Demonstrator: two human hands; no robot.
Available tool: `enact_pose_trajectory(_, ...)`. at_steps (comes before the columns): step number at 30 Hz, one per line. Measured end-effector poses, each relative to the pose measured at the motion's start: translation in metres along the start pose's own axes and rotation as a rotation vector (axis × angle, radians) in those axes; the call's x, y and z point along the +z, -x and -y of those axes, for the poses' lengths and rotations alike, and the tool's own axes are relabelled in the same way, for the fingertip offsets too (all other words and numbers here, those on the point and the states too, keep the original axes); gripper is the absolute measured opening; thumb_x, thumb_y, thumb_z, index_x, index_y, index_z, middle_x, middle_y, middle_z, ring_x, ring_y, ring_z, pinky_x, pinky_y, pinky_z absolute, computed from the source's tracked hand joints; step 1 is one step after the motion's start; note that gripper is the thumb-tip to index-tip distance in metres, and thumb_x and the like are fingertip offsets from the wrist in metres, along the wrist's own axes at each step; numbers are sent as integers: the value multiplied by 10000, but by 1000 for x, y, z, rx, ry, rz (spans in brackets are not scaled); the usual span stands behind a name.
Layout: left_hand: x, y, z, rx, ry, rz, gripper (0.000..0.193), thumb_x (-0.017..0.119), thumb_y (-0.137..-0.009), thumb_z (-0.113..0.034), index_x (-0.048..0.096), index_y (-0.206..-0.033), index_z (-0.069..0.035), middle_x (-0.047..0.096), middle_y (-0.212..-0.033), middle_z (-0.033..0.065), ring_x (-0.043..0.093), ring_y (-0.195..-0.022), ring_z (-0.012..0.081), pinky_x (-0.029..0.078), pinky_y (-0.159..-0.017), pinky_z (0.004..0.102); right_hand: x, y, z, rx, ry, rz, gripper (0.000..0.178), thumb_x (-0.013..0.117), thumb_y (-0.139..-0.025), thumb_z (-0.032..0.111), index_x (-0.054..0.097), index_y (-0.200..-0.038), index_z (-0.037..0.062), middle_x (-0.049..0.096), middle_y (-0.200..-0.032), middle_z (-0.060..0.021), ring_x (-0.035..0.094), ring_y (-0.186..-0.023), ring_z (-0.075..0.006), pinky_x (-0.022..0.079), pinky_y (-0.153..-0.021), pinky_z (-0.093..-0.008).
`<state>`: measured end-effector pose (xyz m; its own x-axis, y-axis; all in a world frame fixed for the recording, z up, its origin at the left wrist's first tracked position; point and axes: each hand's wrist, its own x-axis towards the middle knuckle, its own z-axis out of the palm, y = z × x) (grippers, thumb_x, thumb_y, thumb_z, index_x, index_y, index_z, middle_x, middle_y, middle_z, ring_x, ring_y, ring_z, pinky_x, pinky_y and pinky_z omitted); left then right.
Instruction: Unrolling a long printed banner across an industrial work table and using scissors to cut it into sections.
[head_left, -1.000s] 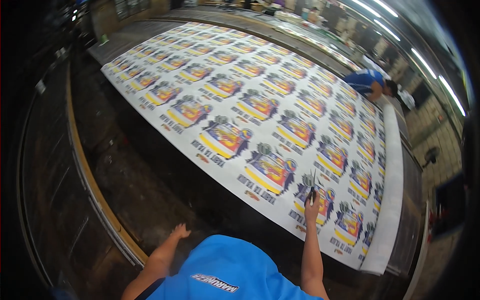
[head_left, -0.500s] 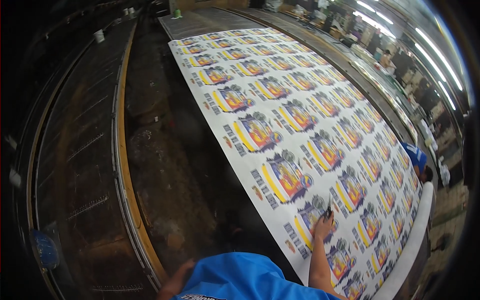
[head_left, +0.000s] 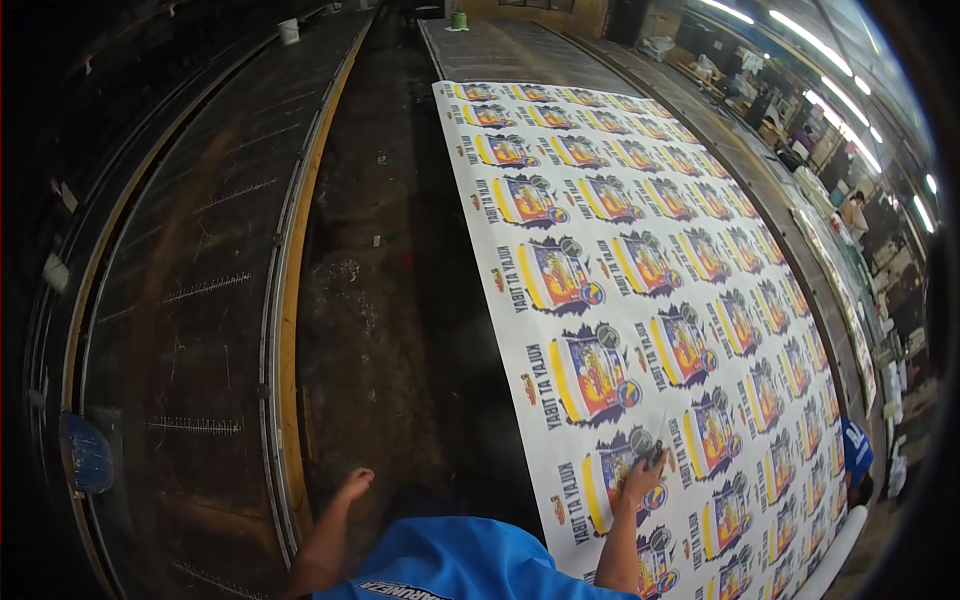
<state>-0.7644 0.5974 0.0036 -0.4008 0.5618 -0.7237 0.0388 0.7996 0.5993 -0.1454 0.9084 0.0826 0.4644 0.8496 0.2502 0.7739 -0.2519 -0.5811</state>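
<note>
Scissors (head_left: 654, 458), dark-handled: fingers of the right hand (head_left: 638, 484) are gripping them over a printed white sheet (head_left: 540, 330), which is covering the bench (head_left: 495, 45); contact is unclear. Left hand (head_left: 357, 484): hanging over the floor (head_left: 355, 370), its fingers too small to tell spread or closed. Change: the view is turning leftward, bringing the sheet's length ahead, so the person is seemingly facing along it, not cutting. Containers: white bucket (head_left: 289, 32), green tin (head_left: 459, 20), blue tub (head_left: 88, 455), all standing off the sheet, contents not showing.
</note>
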Motion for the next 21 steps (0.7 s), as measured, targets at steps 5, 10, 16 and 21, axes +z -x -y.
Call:
enact_pose_trajectory(5,-27,-49,-22,8,94,76,186,624,-917,-204,707,-1020,-73,657,-824,14,594,-744,128,504,-675,314,90,-36,97,-104,28,41,624,603,-874,148,409,-1462,72,536,-1416,-158,496,-1304,-354,172,-1185,-539)
enact_pose_trajectory(10,-67,-116,-22,-242,-220,284,415,582,-955,-406,667,-1202,-84,678,-1157,152,626,-1081,273,549,-823,424,149,-45,202,-67,-23,72,612,613,-885,188,420,-1452,65,527,-1427,-149,489,-1301,-374,189,-1181,-522)
enact_pose_trajectory(16,-152,-223,-94,-26,-109,264,319,608,-954,-334,679,-1142,-85,699,-952,83,644,-845,207,539,-703,387,212,-60,268,-37,-181,80,638,636,-883,201,398,-1466,100,524,-1417,-205,523,-1264,-404,300,-1132,-432)
enact_pose_trajectory(21,-218,-282,-194,-20,-95,75,248,591,-942,-252,681,-1087,-71,689,-880,52,630,-739,154,520,-657,313,254,-74,315,-84,-44,64,630,612,-894,178,385,-1471,74,506,-1435,-197,493,-1306,-383,211,-1153,-503)
